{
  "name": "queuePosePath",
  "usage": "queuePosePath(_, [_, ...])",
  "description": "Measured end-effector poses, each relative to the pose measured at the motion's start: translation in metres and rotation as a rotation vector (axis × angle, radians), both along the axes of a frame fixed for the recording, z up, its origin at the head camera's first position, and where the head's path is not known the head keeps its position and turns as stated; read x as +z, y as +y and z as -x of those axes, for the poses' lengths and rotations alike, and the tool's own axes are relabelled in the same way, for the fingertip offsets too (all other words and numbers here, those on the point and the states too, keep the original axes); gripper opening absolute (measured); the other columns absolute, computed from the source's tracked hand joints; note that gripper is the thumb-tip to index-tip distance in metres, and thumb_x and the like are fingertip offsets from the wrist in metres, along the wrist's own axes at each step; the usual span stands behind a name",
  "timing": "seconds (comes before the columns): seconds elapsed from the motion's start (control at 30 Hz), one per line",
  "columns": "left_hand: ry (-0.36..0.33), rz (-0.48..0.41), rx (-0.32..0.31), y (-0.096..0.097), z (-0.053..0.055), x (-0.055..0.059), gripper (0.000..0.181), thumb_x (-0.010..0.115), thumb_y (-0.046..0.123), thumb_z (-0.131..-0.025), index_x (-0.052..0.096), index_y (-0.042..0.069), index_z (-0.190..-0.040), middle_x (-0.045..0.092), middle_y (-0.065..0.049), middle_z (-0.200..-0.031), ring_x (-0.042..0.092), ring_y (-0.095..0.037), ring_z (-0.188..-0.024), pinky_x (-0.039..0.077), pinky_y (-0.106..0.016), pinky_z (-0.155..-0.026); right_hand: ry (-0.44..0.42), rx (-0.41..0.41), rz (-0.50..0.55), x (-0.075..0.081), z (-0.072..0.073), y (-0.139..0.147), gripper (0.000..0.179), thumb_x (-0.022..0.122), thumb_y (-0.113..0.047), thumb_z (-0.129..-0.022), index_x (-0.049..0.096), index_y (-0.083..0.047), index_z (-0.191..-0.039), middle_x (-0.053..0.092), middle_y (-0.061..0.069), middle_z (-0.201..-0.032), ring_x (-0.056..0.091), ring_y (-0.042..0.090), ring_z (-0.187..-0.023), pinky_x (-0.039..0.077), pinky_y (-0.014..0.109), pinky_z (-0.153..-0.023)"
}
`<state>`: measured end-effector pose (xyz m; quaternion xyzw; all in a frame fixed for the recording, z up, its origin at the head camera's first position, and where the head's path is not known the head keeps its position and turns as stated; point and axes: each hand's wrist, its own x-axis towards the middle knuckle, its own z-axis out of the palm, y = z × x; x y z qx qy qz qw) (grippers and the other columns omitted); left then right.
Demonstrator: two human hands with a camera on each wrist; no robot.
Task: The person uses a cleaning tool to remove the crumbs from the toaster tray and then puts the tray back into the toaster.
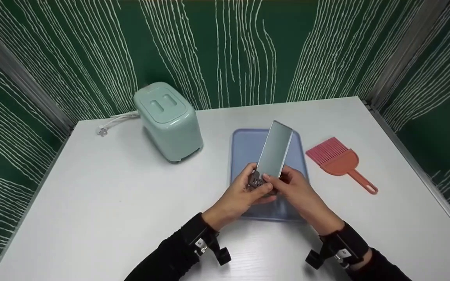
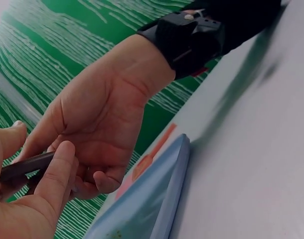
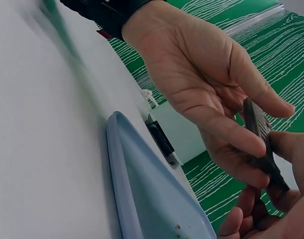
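Note:
My left hand (image 1: pixel 236 197) and right hand (image 1: pixel 303 195) together grip the near end of a toaster crumb tray (image 1: pixel 275 150), a long, flat metal strip with a dark, slotted end. Both thumbs lie on its top near that end, while other fingers curl beneath. It is held tilted above a blue tray (image 1: pixel 244 150), its far end pointing away from me. In the right wrist view, the dark ridged end (image 3: pixel 256 124) shows edge-on between the fingers of both hands. A few brown crumbs (image 3: pixel 178 227) lie on the blue tray.
A mint-green toaster (image 1: pixel 174 128) stands at the back left, with its white cord and plug (image 1: pixel 103 130) beside it. Right of the blue tray lies an orange brush (image 1: pixel 340 162) with pink bristles. Green walls with white streaks rise behind the white table (image 1: pixel 104 203).

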<state>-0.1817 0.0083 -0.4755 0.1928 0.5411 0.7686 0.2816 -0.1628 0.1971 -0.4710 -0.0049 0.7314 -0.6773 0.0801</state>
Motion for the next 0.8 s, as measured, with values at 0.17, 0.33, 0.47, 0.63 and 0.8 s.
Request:
queuePosePath(0.17, [0.03,0.049,-0.028,-0.003,0.003,0.002,0.043,0.06,0.007,-0.109,0.045,0.01,-0.15,0.061,-0.012,-0.14,0.069,-0.025,-0.126,0.061,-0.047,-0.106,-0.015,0.016,0.009,0.0,0.0,0.0,0.046,0.062,-0.021,-0.11,0.052,0.005,-0.146,0.069,0.006,-0.121,0.066,0.009,-0.106,0.056,0.024,-0.091])
queuePosePath(0.33, [0.081,0.135,-0.037,-0.007,0.007,0.005,0.042,0.061,0.012,-0.11,0.048,0.011,-0.15,0.064,-0.015,-0.139,0.069,-0.031,-0.128,0.063,-0.047,-0.102,-0.018,0.042,-0.012,0.002,0.0,0.004,0.047,0.057,-0.026,-0.113,0.046,0.0,-0.15,0.066,0.004,-0.124,0.063,0.008,-0.109,0.052,0.026,-0.095])
queuePosePath(0.47, [0.128,0.212,-0.024,-0.01,0.01,0.007,0.045,0.062,0.016,-0.11,0.045,0.011,-0.151,0.065,-0.015,-0.135,0.068,-0.039,-0.129,0.065,-0.044,-0.097,-0.012,0.06,-0.039,0.003,0.0,0.008,0.047,0.054,-0.029,-0.114,0.044,-0.003,-0.151,0.068,0.003,-0.125,0.065,0.007,-0.109,0.052,0.028,-0.096])
queuePosePath(0.63, [0.227,0.316,-0.008,-0.016,0.013,0.012,0.05,0.063,0.02,-0.11,0.044,0.012,-0.155,0.065,-0.009,-0.118,0.07,-0.046,-0.117,0.067,-0.042,-0.089,-0.028,0.067,-0.056,0.005,0.001,0.011,0.045,0.055,-0.033,-0.114,0.044,-0.004,-0.147,0.069,0.001,-0.124,0.066,0.009,-0.113,0.053,0.032,-0.1])
queuePosePath(0.8, [0.354,0.392,0.023,-0.024,0.018,0.018,0.05,0.064,0.024,-0.11,0.046,0.012,-0.155,0.069,-0.013,-0.114,0.072,-0.048,-0.108,0.066,-0.049,-0.086,-0.032,0.047,-0.098,0.006,0.002,0.013,0.048,0.056,-0.038,-0.113,0.044,-0.008,-0.148,0.068,0.004,-0.13,0.063,0.009,-0.115,0.05,0.031,-0.1])
